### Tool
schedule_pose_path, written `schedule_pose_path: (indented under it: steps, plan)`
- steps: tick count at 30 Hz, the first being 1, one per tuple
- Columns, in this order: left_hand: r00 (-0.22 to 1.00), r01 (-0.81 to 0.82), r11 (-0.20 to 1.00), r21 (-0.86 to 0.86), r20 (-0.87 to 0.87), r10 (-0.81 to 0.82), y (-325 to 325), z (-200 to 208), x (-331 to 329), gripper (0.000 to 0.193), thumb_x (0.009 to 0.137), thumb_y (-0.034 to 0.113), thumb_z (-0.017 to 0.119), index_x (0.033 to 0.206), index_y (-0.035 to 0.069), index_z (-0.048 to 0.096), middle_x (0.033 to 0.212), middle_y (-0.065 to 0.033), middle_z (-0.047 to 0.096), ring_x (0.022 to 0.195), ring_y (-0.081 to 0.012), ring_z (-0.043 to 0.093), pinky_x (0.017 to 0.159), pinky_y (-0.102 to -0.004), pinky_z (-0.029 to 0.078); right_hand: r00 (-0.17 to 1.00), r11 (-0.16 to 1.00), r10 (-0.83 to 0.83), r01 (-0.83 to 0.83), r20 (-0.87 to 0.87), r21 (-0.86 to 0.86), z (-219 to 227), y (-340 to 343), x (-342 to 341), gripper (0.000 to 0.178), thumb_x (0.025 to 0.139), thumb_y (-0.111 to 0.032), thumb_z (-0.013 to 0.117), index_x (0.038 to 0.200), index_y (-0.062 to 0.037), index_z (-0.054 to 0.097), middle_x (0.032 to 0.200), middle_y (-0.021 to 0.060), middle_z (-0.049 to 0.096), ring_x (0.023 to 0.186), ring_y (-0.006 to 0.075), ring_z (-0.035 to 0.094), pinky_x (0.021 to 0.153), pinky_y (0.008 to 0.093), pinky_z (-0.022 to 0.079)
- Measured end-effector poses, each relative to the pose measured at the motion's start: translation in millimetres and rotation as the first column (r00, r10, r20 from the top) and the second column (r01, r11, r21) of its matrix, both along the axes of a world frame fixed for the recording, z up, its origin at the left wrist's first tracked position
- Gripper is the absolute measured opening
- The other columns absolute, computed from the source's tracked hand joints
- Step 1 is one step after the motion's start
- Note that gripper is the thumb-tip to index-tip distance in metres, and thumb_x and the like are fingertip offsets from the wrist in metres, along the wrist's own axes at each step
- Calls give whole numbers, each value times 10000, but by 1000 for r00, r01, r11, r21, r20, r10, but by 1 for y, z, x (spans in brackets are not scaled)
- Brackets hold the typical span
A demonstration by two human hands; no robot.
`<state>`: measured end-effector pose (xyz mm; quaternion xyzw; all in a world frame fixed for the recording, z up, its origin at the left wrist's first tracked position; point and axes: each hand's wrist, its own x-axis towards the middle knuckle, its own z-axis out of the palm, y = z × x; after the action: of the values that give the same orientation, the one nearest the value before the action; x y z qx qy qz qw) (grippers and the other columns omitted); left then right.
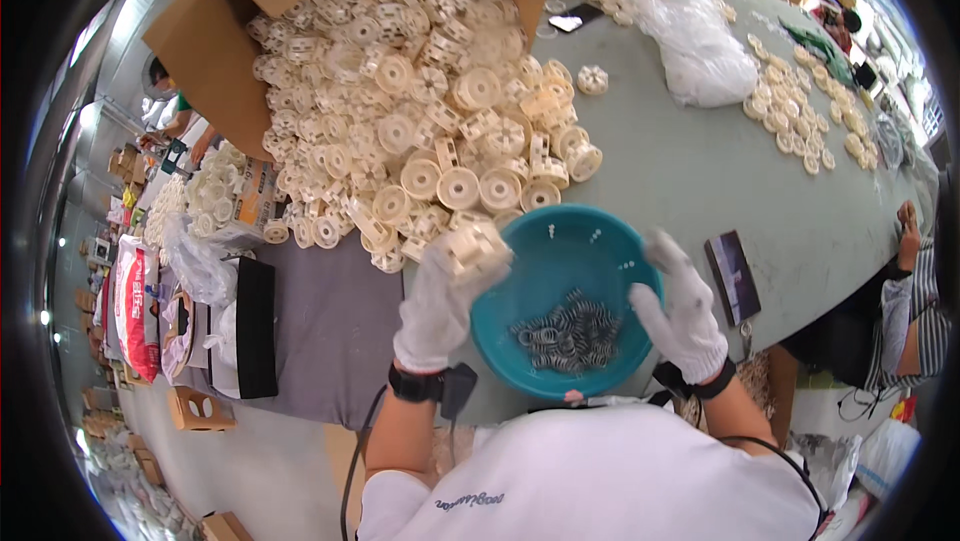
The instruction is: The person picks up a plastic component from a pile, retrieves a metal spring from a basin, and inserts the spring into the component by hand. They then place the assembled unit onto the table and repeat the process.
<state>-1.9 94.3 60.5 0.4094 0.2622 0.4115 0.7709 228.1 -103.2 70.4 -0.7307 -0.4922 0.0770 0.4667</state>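
Head: left hand (437,306) grips cream part (478,252) (shirt (620,471) lettered).

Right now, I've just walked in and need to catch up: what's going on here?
A person's gloved left hand holds a cream plastic part near the left rim of a teal bowl of dark springs. The gloved right hand is open at the right rim. Similar parts spill from a cardboard box beyond.

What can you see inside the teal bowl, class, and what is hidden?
Dark coiled springs lie heaped in the teal bowl. The bottom directly beneath the heap is hidden from view.
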Motion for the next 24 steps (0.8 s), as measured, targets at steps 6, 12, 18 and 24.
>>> schedule_pose_path:
  steps: [6, 12, 18, 24]
  plan:
    - [812, 404, 908, -114, 502, -298, -71, 9, 25, 438, 998, 183, 634, 1329, -50, 467, 1287, -170, 614, 1155, -262, 632, 1012, -358, 510, 885, 886, 462, -461, -47, 42, 19, 54, -34, 465, 892, -86, 608, 1338, 26, 537, 1212, 228, 639, 1108, 379, 641, 961, 398, 514]
    - [930, 185, 980, 74, -334, -150, -78, 5, 23, 490, 937, 76, 694, 1346, -11, 439, 1241, -102, 609, 1124, -168, 614, 979, -299, 510, 862, 904, 395, -427, -318, -36, 0, 47, -42, 411, 909, -69, 581, 1312, 8, 572, 1170, 226, 649, 1065, 377, 650, 932, 383, 523]
    - [963, 106, 993, 55, -256, -89, -88, -8, 24, 425, 922, 23, 674, 1307, 1, 495, 1149, -67, 636, 1041, -123, 627, 908, -257, 520, 933, 918, 352, -361, 82, 164, 4, 45, -46, 435, 823, 4, 625, 1258, -26, 624, 1123, 193, 671, 1016, 362, 660, 897, 402, 539]
    - [877, 104, 962, 252, -479, 30, -93, -22, 21, 312, 921, 55, 681, 1207, 4, 568, 1093, -54, 654, 975, -110, 623, 841, -256, 520, 943, 936, 325, -332, 74, 117, 3, 38, -54, 366, 799, -2, 647, 1163, -40, 661, 1054, 164, 678, 962, 349, 664, 839, 399, 552]
